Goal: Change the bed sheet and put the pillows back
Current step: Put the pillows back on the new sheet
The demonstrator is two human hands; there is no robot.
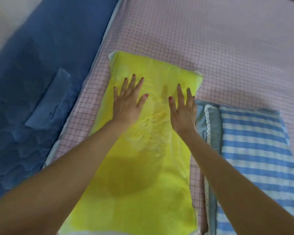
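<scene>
A long yellow pillow (143, 150) lies flat on the pink checked bed sheet (227, 48), running from the bottom edge up to the middle. My left hand (128, 100) presses on its upper part with the fingers spread and straight. My right hand (183, 109) lies flat beside it, near the pillow's right edge, fingers straight too. To the right lies a second pillow (255, 145) with blue and white stripes, a grey-blue border and white lace trim, its left side touching the yellow one.
A blue padded headboard or wall panel (32, 82) runs along the left side of the bed. The sheet's edge (98, 55) meets it diagonally. The sheet stretches smooth toward the top right.
</scene>
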